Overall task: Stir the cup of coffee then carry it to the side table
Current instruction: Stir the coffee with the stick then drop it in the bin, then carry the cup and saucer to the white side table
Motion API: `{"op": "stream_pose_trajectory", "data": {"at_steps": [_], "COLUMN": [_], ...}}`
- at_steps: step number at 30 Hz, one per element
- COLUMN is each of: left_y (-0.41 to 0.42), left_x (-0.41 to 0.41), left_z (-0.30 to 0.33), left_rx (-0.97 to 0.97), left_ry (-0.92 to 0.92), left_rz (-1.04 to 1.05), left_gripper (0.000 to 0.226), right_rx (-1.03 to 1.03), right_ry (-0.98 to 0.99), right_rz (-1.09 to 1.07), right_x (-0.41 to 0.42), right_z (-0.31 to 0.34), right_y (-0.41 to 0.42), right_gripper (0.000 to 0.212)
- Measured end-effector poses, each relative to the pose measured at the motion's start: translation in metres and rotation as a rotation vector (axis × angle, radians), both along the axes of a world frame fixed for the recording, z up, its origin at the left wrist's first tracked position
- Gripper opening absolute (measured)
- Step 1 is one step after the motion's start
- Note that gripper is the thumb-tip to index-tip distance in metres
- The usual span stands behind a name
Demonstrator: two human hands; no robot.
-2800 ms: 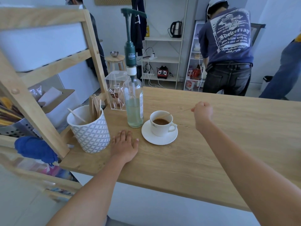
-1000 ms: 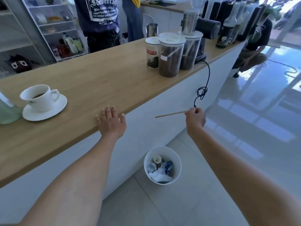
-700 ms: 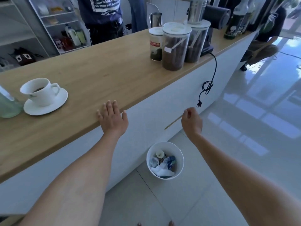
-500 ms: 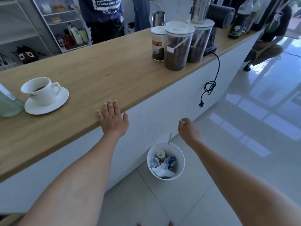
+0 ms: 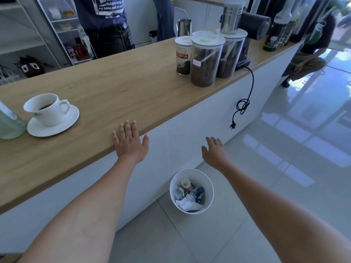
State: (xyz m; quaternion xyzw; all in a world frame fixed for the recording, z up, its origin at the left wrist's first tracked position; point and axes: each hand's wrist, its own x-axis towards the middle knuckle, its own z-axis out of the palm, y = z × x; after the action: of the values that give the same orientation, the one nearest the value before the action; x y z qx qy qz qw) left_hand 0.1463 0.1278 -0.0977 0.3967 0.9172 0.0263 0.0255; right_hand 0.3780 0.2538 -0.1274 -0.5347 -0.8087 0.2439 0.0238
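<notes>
A white cup of coffee (image 5: 47, 109) stands on a white saucer (image 5: 64, 122) at the left of the wooden counter (image 5: 117, 92). My left hand (image 5: 130, 144) lies flat on the counter's front edge, to the right of the saucer and apart from it, fingers spread. My right hand (image 5: 214, 151) hangs open in the air in front of the counter, above a white waste bin (image 5: 209, 184) on the floor. Neither hand holds anything. The wooden stirrer is not visible.
A glass bottle (image 5: 8, 122) stands just left of the saucer. Several lidded jars (image 5: 205, 59) and a grinder stand at the counter's right, a cord (image 5: 244, 103) dangling. People stand behind the counter (image 5: 106, 25); one crouches at the far right (image 5: 311, 54). Glossy tiled floor lies to the right.
My right hand carried the wooden stirrer down over the waste bin and let it go; the hand is now open. My left hand stayed on the counter edge.
</notes>
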Motion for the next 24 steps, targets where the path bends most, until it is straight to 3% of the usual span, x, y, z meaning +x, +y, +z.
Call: {"op": "stream_pose_trajectory", "data": {"at_steps": [3,9,24], "left_y": [-0.002,-0.020,-0.112], "left_x": [-0.003,-0.026,-0.114], "left_z": [0.006,0.019,0.053], "left_rx": [-0.027,-0.024,0.092], "left_ry": [-0.041,-0.097,-0.199], "left_rz": [-0.030,-0.088,0.152], "left_gripper": [0.069,0.066,0.061], "right_rx": [0.074,0.201,0.069], "right_ry": [-0.133,-0.136,0.026], "right_rz": [0.146,0.283,0.440], "right_x": [-0.017,-0.072,-0.246], "right_z": [0.011,0.043,0.088], "right_y": [0.000,-0.011,-0.077], "right_gripper": [0.063,0.068,0.068]}}
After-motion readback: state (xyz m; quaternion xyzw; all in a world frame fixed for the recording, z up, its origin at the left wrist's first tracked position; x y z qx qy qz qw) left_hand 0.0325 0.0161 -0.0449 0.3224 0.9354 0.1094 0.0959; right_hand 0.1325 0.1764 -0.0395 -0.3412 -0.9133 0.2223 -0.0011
